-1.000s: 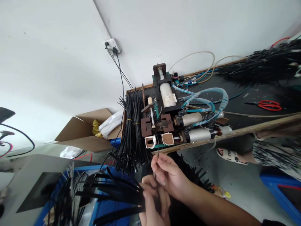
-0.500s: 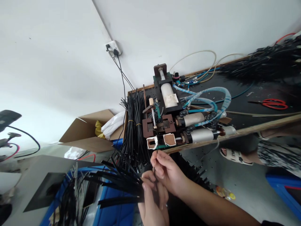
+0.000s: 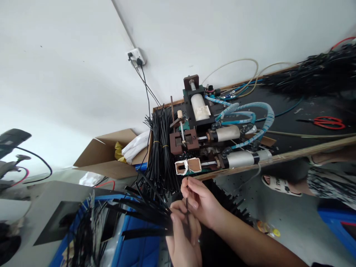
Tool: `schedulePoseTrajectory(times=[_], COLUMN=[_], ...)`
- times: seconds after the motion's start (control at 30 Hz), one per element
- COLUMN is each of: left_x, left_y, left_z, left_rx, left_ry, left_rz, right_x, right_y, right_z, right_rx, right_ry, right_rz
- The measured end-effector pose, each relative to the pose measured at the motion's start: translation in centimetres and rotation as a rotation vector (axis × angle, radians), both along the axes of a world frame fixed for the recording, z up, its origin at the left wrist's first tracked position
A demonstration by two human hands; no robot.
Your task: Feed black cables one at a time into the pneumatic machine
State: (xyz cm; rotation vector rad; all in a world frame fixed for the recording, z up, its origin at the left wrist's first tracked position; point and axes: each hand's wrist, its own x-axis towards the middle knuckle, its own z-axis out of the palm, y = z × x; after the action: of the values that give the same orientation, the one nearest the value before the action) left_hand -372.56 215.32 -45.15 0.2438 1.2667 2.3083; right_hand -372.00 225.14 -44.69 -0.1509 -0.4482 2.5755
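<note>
My left hand (image 3: 182,237) is closed round a bunch of black cables (image 3: 150,217), whose ends fan out to the left. My right hand (image 3: 204,202), just above it, pinches one thin black cable (image 3: 187,207) between thumb and fingertips. That cable's upper end reaches the front clamp of a pneumatic machine (image 3: 201,113). The clamp's two brown pads, a left pad (image 3: 181,167) and a right pad (image 3: 194,165), are pressed together just beyond my fingertips. Whether the cable tip lies between them is hard to see.
Bundled black cables (image 3: 158,148) hang over the bench's left end. A cardboard box (image 3: 108,168) and a blue crate (image 3: 136,237) stand at left. Red-handled scissors (image 3: 329,122) and a cable heap (image 3: 314,74) lie on the bench at right. Another person's foot (image 3: 280,184) shows below the bench.
The right pad has slid left against the left pad, with its piston rod extended. The brown block behind has also closed up leftward. Both my hands keep their grip; the view has shifted slightly.
</note>
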Motion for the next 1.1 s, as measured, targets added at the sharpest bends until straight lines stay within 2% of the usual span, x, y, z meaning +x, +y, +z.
schedulePoseTrajectory(times=[0.1,0.17,0.23,0.3,0.37,0.43,0.47,0.53,0.6,0.67,0.7,0.77,0.8,0.87,0.93,0.97,1.1], left_x=[0.1,0.2,0.5,0.9,1.4,2.0,2.3,2.8,3.1,3.3,3.3,3.4,3.4,3.3,3.0,2.7,1.4], left_y=[-0.2,-0.4,-0.8,-1.2,-1.5,-1.6,-1.6,-1.7,-1.8,-1.8,-1.8,-1.6,-1.5,-1.0,-0.5,-0.2,0.2], left_z=[-0.3,-0.7,-1.4,-2.1,-2.7,-2.8,-2.8,-2.6,-2.6,-2.7,-2.7,-2.8,-2.7,-2.4,-1.8,-1.5,-1.1], left_rx=[-0.028,-0.048,-0.07,-0.111,-0.174,-0.227,-0.232,-0.176,-0.107,-0.129,-0.171,-0.25,-0.267,-0.269,-0.265,-0.265,-0.264], left_ry=[-0.022,-0.031,-0.03,-0.009,0.014,0.039,0.054,0.072,0.029,-0.091,-0.15,-0.209,-0.204,-0.146,-0.077,-0.048,-0.022], left_rz=[-0.018,-0.036,-0.052,-0.034,0.034,0.098,0.107,0.068,-0.012,-0.08,-0.098,-0.114,-0.118,-0.117,-0.092,-0.077,-0.084], right_x=[0.5,1.2,2.0,3.0,4.1,5.2,5.7,6.6,7.4,8.0,8.3,8.5,8.5,8.2,7.6,7.2,5.2], right_y=[-0.2,0.0,0.7,1.6,2.4,3.1,3.3,3.7,4.1,4.3,4.4,4.1,3.8,3.2,2.5,2.2,1.3], right_z=[-0.2,-0.4,-0.7,-0.8,-0.6,-0.5,-0.4,-0.4,-0.4,-0.2,0.0,0.5,0.8,1.2,1.4,1.4,0.6], right_rx=[0.062,0.208,0.446,0.787,1.206,1.602,1.741,1.874,1.883,1.852,1.829,1.752,1.694,1.516,1.285,1.178,0.882], right_ry=[-0.072,-0.179,-0.324,-0.494,-0.706,-0.972,-1.112,-1.341,-1.466,-1.548,-1.594,-1.593,-1.484,-1.077,-0.662,-0.536,-0.419], right_rz=[-0.037,-0.065,-0.095,-0.083,0.018,0.217,0.327,0.492,0.567,0.557,0.514,0.282,0.124,-0.119,-0.187,-0.192,-0.254])
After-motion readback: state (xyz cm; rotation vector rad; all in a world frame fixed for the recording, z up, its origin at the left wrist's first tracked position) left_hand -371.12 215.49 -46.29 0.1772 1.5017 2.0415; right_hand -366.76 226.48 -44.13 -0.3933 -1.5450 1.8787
